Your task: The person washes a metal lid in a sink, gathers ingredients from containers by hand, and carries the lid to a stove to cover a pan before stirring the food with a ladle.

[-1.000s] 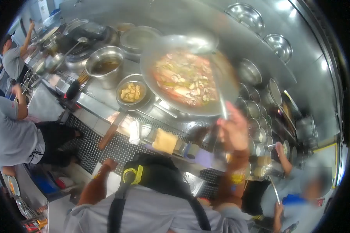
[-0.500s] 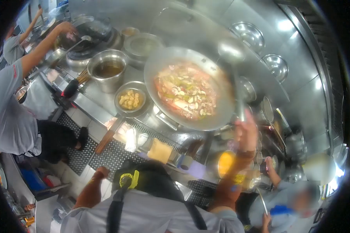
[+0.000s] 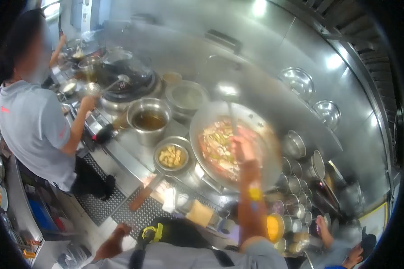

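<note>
My right hand (image 3: pixel 243 149) grips the handle of a ladle, its round metal bowl (image 3: pixel 227 90) raised at the far rim of a large wok (image 3: pixel 267 134). In the wok lies a steaming mix of sliced food (image 3: pixel 217 145), reddish, pale and green. My left hand (image 3: pixel 122 229) hangs low, apart from the stove; its fingers are too small and blurred to read. Nearest to it is the wooden grip (image 3: pixel 141 199) of a strainer, whose basket with yellow-brown chunks (image 3: pixel 170 156) rests beside the wok.
A deep pot of brown liquid (image 3: pixel 149 120) and a lidded pot (image 3: pixel 187 96) stand left of the wok. A co-worker (image 3: pixel 36 125) stands left by another wok (image 3: pixel 128 83). Several metal containers (image 3: pixel 294 197) stand to the right, near another person's hand (image 3: pixel 322 224).
The view has shifted, so the stove sits lower and further right. My right hand has brought the ladle from right of the wok to above it. The left co-worker now stands more upright.
</note>
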The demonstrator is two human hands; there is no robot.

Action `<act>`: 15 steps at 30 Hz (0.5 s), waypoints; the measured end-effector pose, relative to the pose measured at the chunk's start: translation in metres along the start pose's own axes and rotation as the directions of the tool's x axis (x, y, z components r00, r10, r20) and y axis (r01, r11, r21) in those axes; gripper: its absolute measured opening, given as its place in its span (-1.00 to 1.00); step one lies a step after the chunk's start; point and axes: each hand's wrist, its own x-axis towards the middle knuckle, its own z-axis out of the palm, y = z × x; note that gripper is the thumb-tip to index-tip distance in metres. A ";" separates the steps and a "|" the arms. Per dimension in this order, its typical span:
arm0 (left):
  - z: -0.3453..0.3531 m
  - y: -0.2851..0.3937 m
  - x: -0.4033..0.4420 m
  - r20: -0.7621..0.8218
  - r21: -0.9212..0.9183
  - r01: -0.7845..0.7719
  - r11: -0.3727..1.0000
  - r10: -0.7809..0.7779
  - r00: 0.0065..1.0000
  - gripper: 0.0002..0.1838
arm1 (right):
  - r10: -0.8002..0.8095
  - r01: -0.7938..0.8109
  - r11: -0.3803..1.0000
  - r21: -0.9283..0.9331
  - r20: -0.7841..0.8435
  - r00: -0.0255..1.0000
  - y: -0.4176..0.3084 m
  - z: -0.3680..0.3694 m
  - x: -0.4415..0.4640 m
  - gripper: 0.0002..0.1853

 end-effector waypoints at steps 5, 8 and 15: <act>0.022 -0.018 -0.021 -0.201 -0.110 0.112 0.988 -0.132 0.971 -0.73 | 0.090 -0.089 0.996 -0.016 0.113 0.990 0.049 0.066 0.134 -0.27; 0.035 -0.026 -0.034 -0.185 -0.162 0.136 0.977 -0.165 0.969 -0.69 | 0.149 -0.170 0.972 0.161 0.134 0.980 0.064 0.089 0.156 -0.44; 0.088 -0.029 -0.025 -0.248 -0.116 -0.024 0.993 -0.005 0.969 -0.80 | 0.062 -0.094 0.952 0.291 0.116 0.991 0.032 0.038 0.088 -0.66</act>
